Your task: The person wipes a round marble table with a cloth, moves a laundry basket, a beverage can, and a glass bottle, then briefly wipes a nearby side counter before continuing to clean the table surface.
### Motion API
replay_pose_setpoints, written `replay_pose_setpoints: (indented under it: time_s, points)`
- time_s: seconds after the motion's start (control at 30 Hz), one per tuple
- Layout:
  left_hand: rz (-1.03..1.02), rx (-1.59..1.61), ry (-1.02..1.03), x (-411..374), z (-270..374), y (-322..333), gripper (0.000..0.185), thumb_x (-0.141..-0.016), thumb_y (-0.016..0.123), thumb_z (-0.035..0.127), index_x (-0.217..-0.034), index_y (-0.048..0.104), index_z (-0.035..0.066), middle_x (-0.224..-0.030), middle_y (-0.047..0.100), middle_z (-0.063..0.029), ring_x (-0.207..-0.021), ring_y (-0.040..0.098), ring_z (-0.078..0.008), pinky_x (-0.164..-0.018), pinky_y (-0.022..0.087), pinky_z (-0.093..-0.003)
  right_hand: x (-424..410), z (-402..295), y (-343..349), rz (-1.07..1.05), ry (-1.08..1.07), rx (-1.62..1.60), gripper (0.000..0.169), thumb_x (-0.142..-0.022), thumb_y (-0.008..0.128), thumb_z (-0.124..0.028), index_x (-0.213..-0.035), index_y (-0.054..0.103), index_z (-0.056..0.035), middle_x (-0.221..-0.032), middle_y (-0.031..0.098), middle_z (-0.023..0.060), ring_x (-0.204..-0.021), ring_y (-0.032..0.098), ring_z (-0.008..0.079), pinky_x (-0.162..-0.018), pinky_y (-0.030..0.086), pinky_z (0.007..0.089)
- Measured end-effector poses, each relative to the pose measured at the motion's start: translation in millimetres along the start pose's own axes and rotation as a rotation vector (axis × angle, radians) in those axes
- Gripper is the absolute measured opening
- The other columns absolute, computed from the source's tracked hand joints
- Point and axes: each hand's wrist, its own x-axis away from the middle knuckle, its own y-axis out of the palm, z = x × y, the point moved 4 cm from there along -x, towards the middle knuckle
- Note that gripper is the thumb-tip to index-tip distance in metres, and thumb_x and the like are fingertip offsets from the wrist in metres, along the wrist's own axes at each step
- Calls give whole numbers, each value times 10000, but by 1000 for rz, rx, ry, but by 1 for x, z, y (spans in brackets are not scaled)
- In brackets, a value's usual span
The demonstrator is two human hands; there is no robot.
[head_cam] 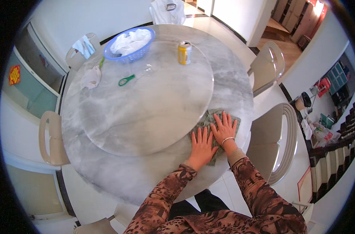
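Note:
Both palms press down on a grey-green cloth (235, 122) spread over the right front edge of a round marble-patterned table (130, 178). My left hand (202, 147) lies on the cloth's left part, fingers spread. To its right my right hand (224, 130) rests flat, fingers apart, with a bracelet (227, 139) at the wrist. Part of the cloth is hidden under the hands. Its far left side meets the rim of the raised round turntable (154, 117) in the table's middle.
On the table stand a yellow and silver can (184, 54), a blue plastic basket (129, 58) of white cloth, a green-handled tool (126, 80) and a crumpled white item (91, 77). Chairs ring the table, including one chair (271, 143) close at right and another chair (53, 139) at left.

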Motion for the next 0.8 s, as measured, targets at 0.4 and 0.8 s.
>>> replay_pose_setpoints:
  time_s: [0.4, 0.8]
  points:
    - [-206, -3, 68, 82, 60, -3, 782, -834, 519, 486, -1353, 317, -63, -1416, 272, -257, -1326, 212, -423, -1039, 122, -619, 109, 6, -16, 29, 62, -15, 569, -816, 545, -402, -1330, 439, -182, -1419, 283, 223, -1313, 225, 435, -1027, 93, 643]
    - [-196, -95, 117, -10, 43, 18, 860, -817, 479, 569, -1369, 289, -62, -1439, 239, -238, -1337, 182, -418, -1044, 100, -620, 27, 43, -6, 38, 235, 66, 628, -827, 504, -476, -1363, 397, -166, -1442, 226, 238, -1331, 161, 446, -1023, 54, 656]
